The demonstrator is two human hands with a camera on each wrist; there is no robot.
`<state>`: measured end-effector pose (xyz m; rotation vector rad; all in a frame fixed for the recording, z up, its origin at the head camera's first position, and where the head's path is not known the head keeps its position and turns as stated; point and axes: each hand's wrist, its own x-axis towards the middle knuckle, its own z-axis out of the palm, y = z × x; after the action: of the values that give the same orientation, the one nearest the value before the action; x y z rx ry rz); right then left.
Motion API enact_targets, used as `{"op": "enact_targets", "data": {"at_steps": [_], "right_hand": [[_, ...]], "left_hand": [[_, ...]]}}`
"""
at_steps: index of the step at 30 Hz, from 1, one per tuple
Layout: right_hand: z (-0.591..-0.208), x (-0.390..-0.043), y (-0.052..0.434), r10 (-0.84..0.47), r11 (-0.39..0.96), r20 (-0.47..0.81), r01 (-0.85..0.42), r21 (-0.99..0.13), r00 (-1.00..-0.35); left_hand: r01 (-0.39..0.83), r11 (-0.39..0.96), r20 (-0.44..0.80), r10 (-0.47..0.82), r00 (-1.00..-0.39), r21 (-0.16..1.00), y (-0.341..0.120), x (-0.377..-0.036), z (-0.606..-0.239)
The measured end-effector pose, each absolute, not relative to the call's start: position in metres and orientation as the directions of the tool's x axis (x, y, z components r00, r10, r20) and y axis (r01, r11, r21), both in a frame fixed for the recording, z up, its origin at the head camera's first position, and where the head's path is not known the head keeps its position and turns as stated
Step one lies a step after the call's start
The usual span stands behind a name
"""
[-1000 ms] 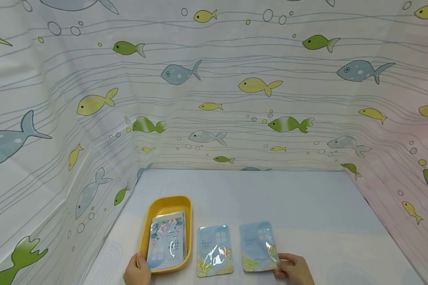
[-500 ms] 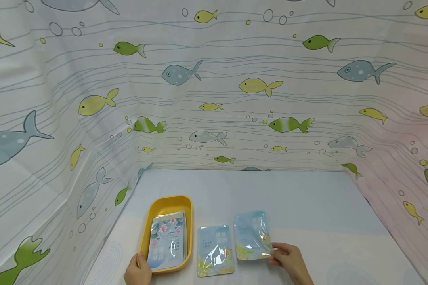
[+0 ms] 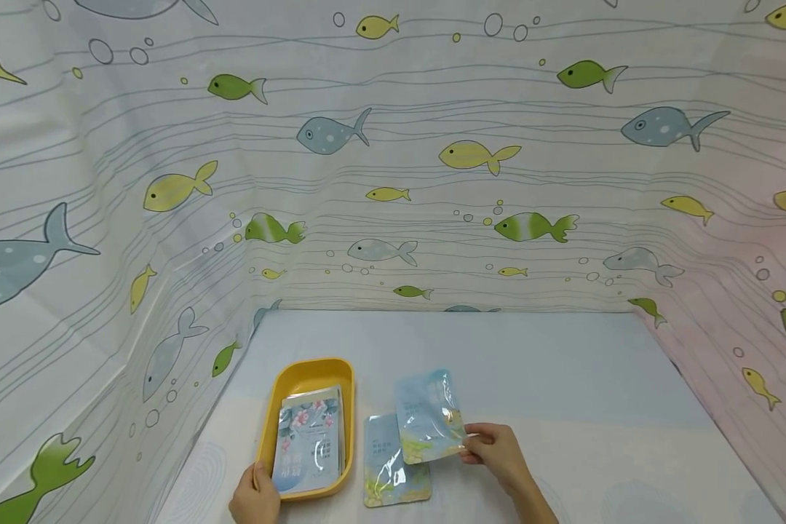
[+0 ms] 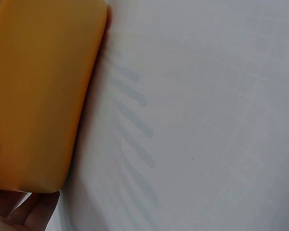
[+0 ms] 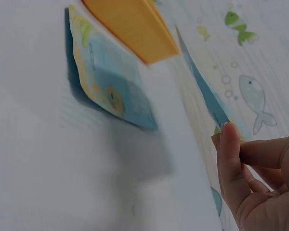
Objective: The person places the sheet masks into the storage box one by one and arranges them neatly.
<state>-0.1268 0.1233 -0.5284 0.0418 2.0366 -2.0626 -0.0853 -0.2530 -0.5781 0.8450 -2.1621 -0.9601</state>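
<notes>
My right hand (image 3: pixel 498 453) pinches the lower right corner of a shiny blue sachet (image 3: pixel 429 415). In the right wrist view this sachet (image 5: pixel 204 89) is raised off the table, seen nearly edge-on between thumb and fingers. A second, similar sachet (image 3: pixel 383 480) lies flat on the table, its upper right part hidden behind the held one. My left hand (image 3: pixel 255 496) grips the near left corner of a yellow tray (image 3: pixel 314 370), thumb over the rim. Under its edge, fingers of the left hand (image 4: pixel 26 211) show in the left wrist view. Flat floral packets (image 3: pixel 308 444) lie stacked in the tray.
The pale table (image 3: pixel 530 364) extends behind and to the right of the sachets. A fish-print curtain (image 3: pixel 393 167) encloses it at the back and on both sides. The yellow tray stands just left of the flat sachet.
My right hand has lifted its sachet off the table and carried it left and away from me, partly over the other sachet. The left hand and the tray stay in place.
</notes>
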Motion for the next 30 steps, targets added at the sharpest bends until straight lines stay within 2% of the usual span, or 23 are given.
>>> {"op": "enact_targets", "data": {"at_steps": [9,20,30], "right_hand": [[-0.52,-0.143,0.09,-0.246,-0.04,-0.12,0.133,-0.99,-0.962],[-0.517,-0.151,0.06,-0.287,-0.055,-0.123,0.145,-0.988,-0.95],[-0.513,-0.149,0.019,-0.277,0.031,-0.126,0.122,-0.992,-0.953]], "left_hand": [[-0.325,0.513,0.237,-0.755,-0.611,0.795,-0.252,-0.086,-0.575],[-0.309,0.527,0.259,-0.748,-0.611,0.792,-0.252,-0.085,-0.577],[-0.311,0.539,0.275,-0.749,-0.603,0.783,-0.252,-0.084,-0.577]]}}
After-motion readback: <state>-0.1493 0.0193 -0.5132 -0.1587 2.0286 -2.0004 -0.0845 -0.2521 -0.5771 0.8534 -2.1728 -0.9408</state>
